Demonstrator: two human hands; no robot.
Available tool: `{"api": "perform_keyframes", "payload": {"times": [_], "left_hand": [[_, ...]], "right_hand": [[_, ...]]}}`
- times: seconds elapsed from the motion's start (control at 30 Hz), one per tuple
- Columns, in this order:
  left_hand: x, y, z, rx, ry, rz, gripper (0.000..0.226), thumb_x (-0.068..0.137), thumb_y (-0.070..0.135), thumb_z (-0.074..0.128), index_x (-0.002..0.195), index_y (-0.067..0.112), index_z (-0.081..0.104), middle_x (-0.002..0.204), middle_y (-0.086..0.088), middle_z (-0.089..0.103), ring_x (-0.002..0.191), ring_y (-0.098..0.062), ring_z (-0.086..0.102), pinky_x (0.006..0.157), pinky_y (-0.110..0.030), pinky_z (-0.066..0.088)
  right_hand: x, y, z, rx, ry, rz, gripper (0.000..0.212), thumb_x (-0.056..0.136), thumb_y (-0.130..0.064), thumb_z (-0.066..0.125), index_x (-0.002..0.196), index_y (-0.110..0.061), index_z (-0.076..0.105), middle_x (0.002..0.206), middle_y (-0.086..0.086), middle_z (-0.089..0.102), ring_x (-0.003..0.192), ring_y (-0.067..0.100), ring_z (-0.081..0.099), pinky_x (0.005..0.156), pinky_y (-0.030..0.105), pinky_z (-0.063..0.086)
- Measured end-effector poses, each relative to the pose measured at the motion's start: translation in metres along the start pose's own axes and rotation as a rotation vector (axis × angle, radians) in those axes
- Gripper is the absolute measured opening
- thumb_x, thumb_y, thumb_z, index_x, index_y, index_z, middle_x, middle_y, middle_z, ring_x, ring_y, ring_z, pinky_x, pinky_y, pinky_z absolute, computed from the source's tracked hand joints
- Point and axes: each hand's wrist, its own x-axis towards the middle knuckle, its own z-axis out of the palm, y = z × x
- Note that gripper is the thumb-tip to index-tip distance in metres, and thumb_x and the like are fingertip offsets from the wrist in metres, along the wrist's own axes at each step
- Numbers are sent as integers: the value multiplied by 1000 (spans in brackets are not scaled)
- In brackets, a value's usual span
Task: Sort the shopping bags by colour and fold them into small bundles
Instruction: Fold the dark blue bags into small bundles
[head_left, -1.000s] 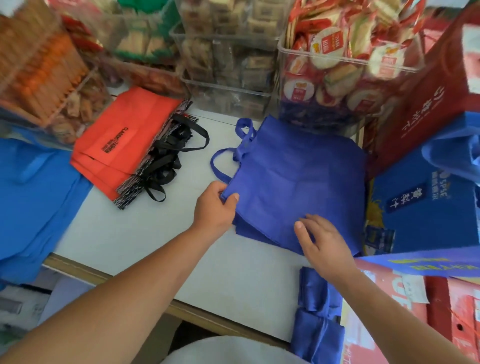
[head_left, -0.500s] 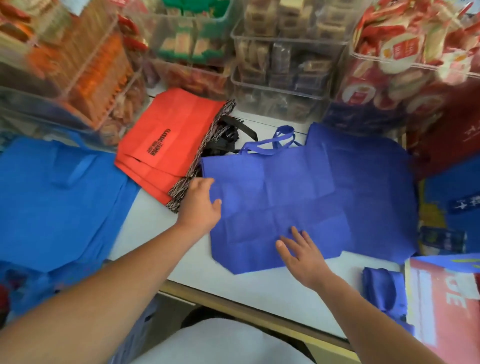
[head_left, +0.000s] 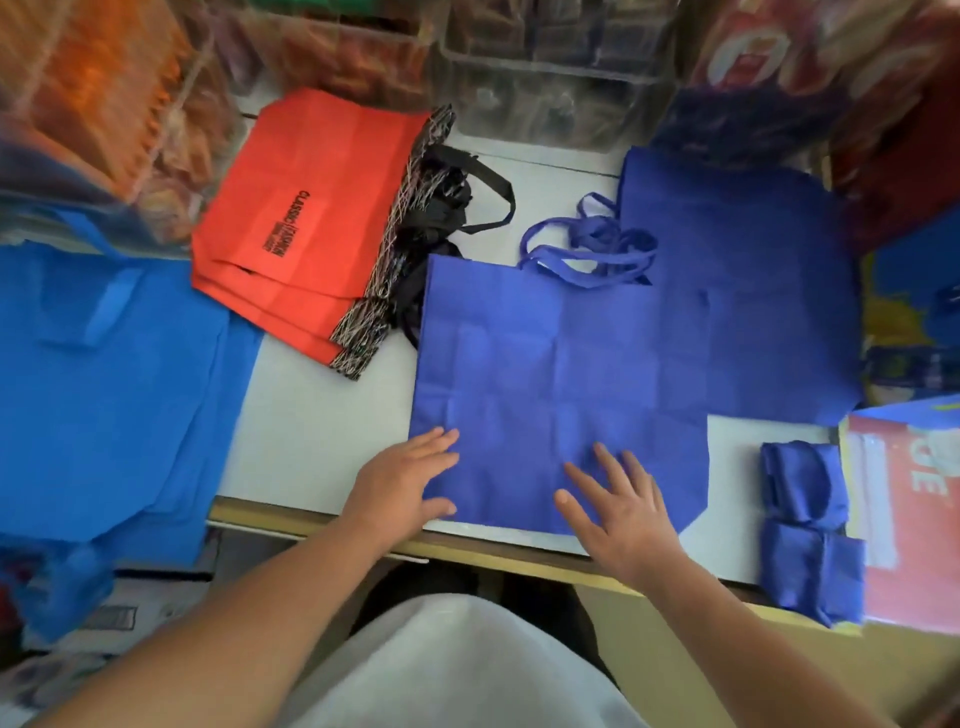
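Observation:
A purple-blue shopping bag (head_left: 561, 364) lies flat on the white table (head_left: 322, 415), its handles (head_left: 587, 249) pointing away from me. My left hand (head_left: 402, 486) rests flat on the bag's near left corner, fingers straight. My right hand (head_left: 618, 506) presses flat on its near edge, fingers spread. More purple-blue bags (head_left: 753, 291) lie stacked behind it on the right. Two folded purple-blue bundles (head_left: 805, 530) sit at the near right. A stack of orange-red bags (head_left: 317, 218) with black handles (head_left: 457, 192) lies at the back left.
Bright blue bags (head_left: 104, 384) hang over the table's left end. Clear bins of packaged snacks (head_left: 550, 73) line the back. Red and blue printed bags (head_left: 914, 499) crowd the right side. The table's wooden front edge (head_left: 493, 551) runs just under my hands.
The purple-blue bag was pulled off the stack toward me and spread flat. Both hands slid down to its near edge and opened flat; the left had gripped its corner.

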Motion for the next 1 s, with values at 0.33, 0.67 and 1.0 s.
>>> {"api": "perform_keyframes", "payload": {"times": [0.33,0.67,1.0], "left_hand": [[25,-22,9,-48,204,193,33,78,18,86,109,14,75,117,9,69,106,-17,63,85,-37,58],[18,3,-67,-343,-27,-21,19,94,32,72,79,23,68,72,5,64,68,-11,58,67,-29,47],[38,34,-90,-365,416,-296,14,100,25,61,106,17,70,106,6,68,104,-19,63,90,-30,46]], "right_hand": [[0,14,-1,9,-16,17,77,88,-82,38,156,-50,23,165,-29,6,156,13,1,127,41,2],[-36,46,-38,-72,-5,-164,113,53,-102,51,146,-39,49,145,-23,51,138,3,44,123,29,19],[-45,66,-61,930,167,221,17,101,-31,62,110,-20,72,102,-5,79,94,13,75,79,28,57]]}}
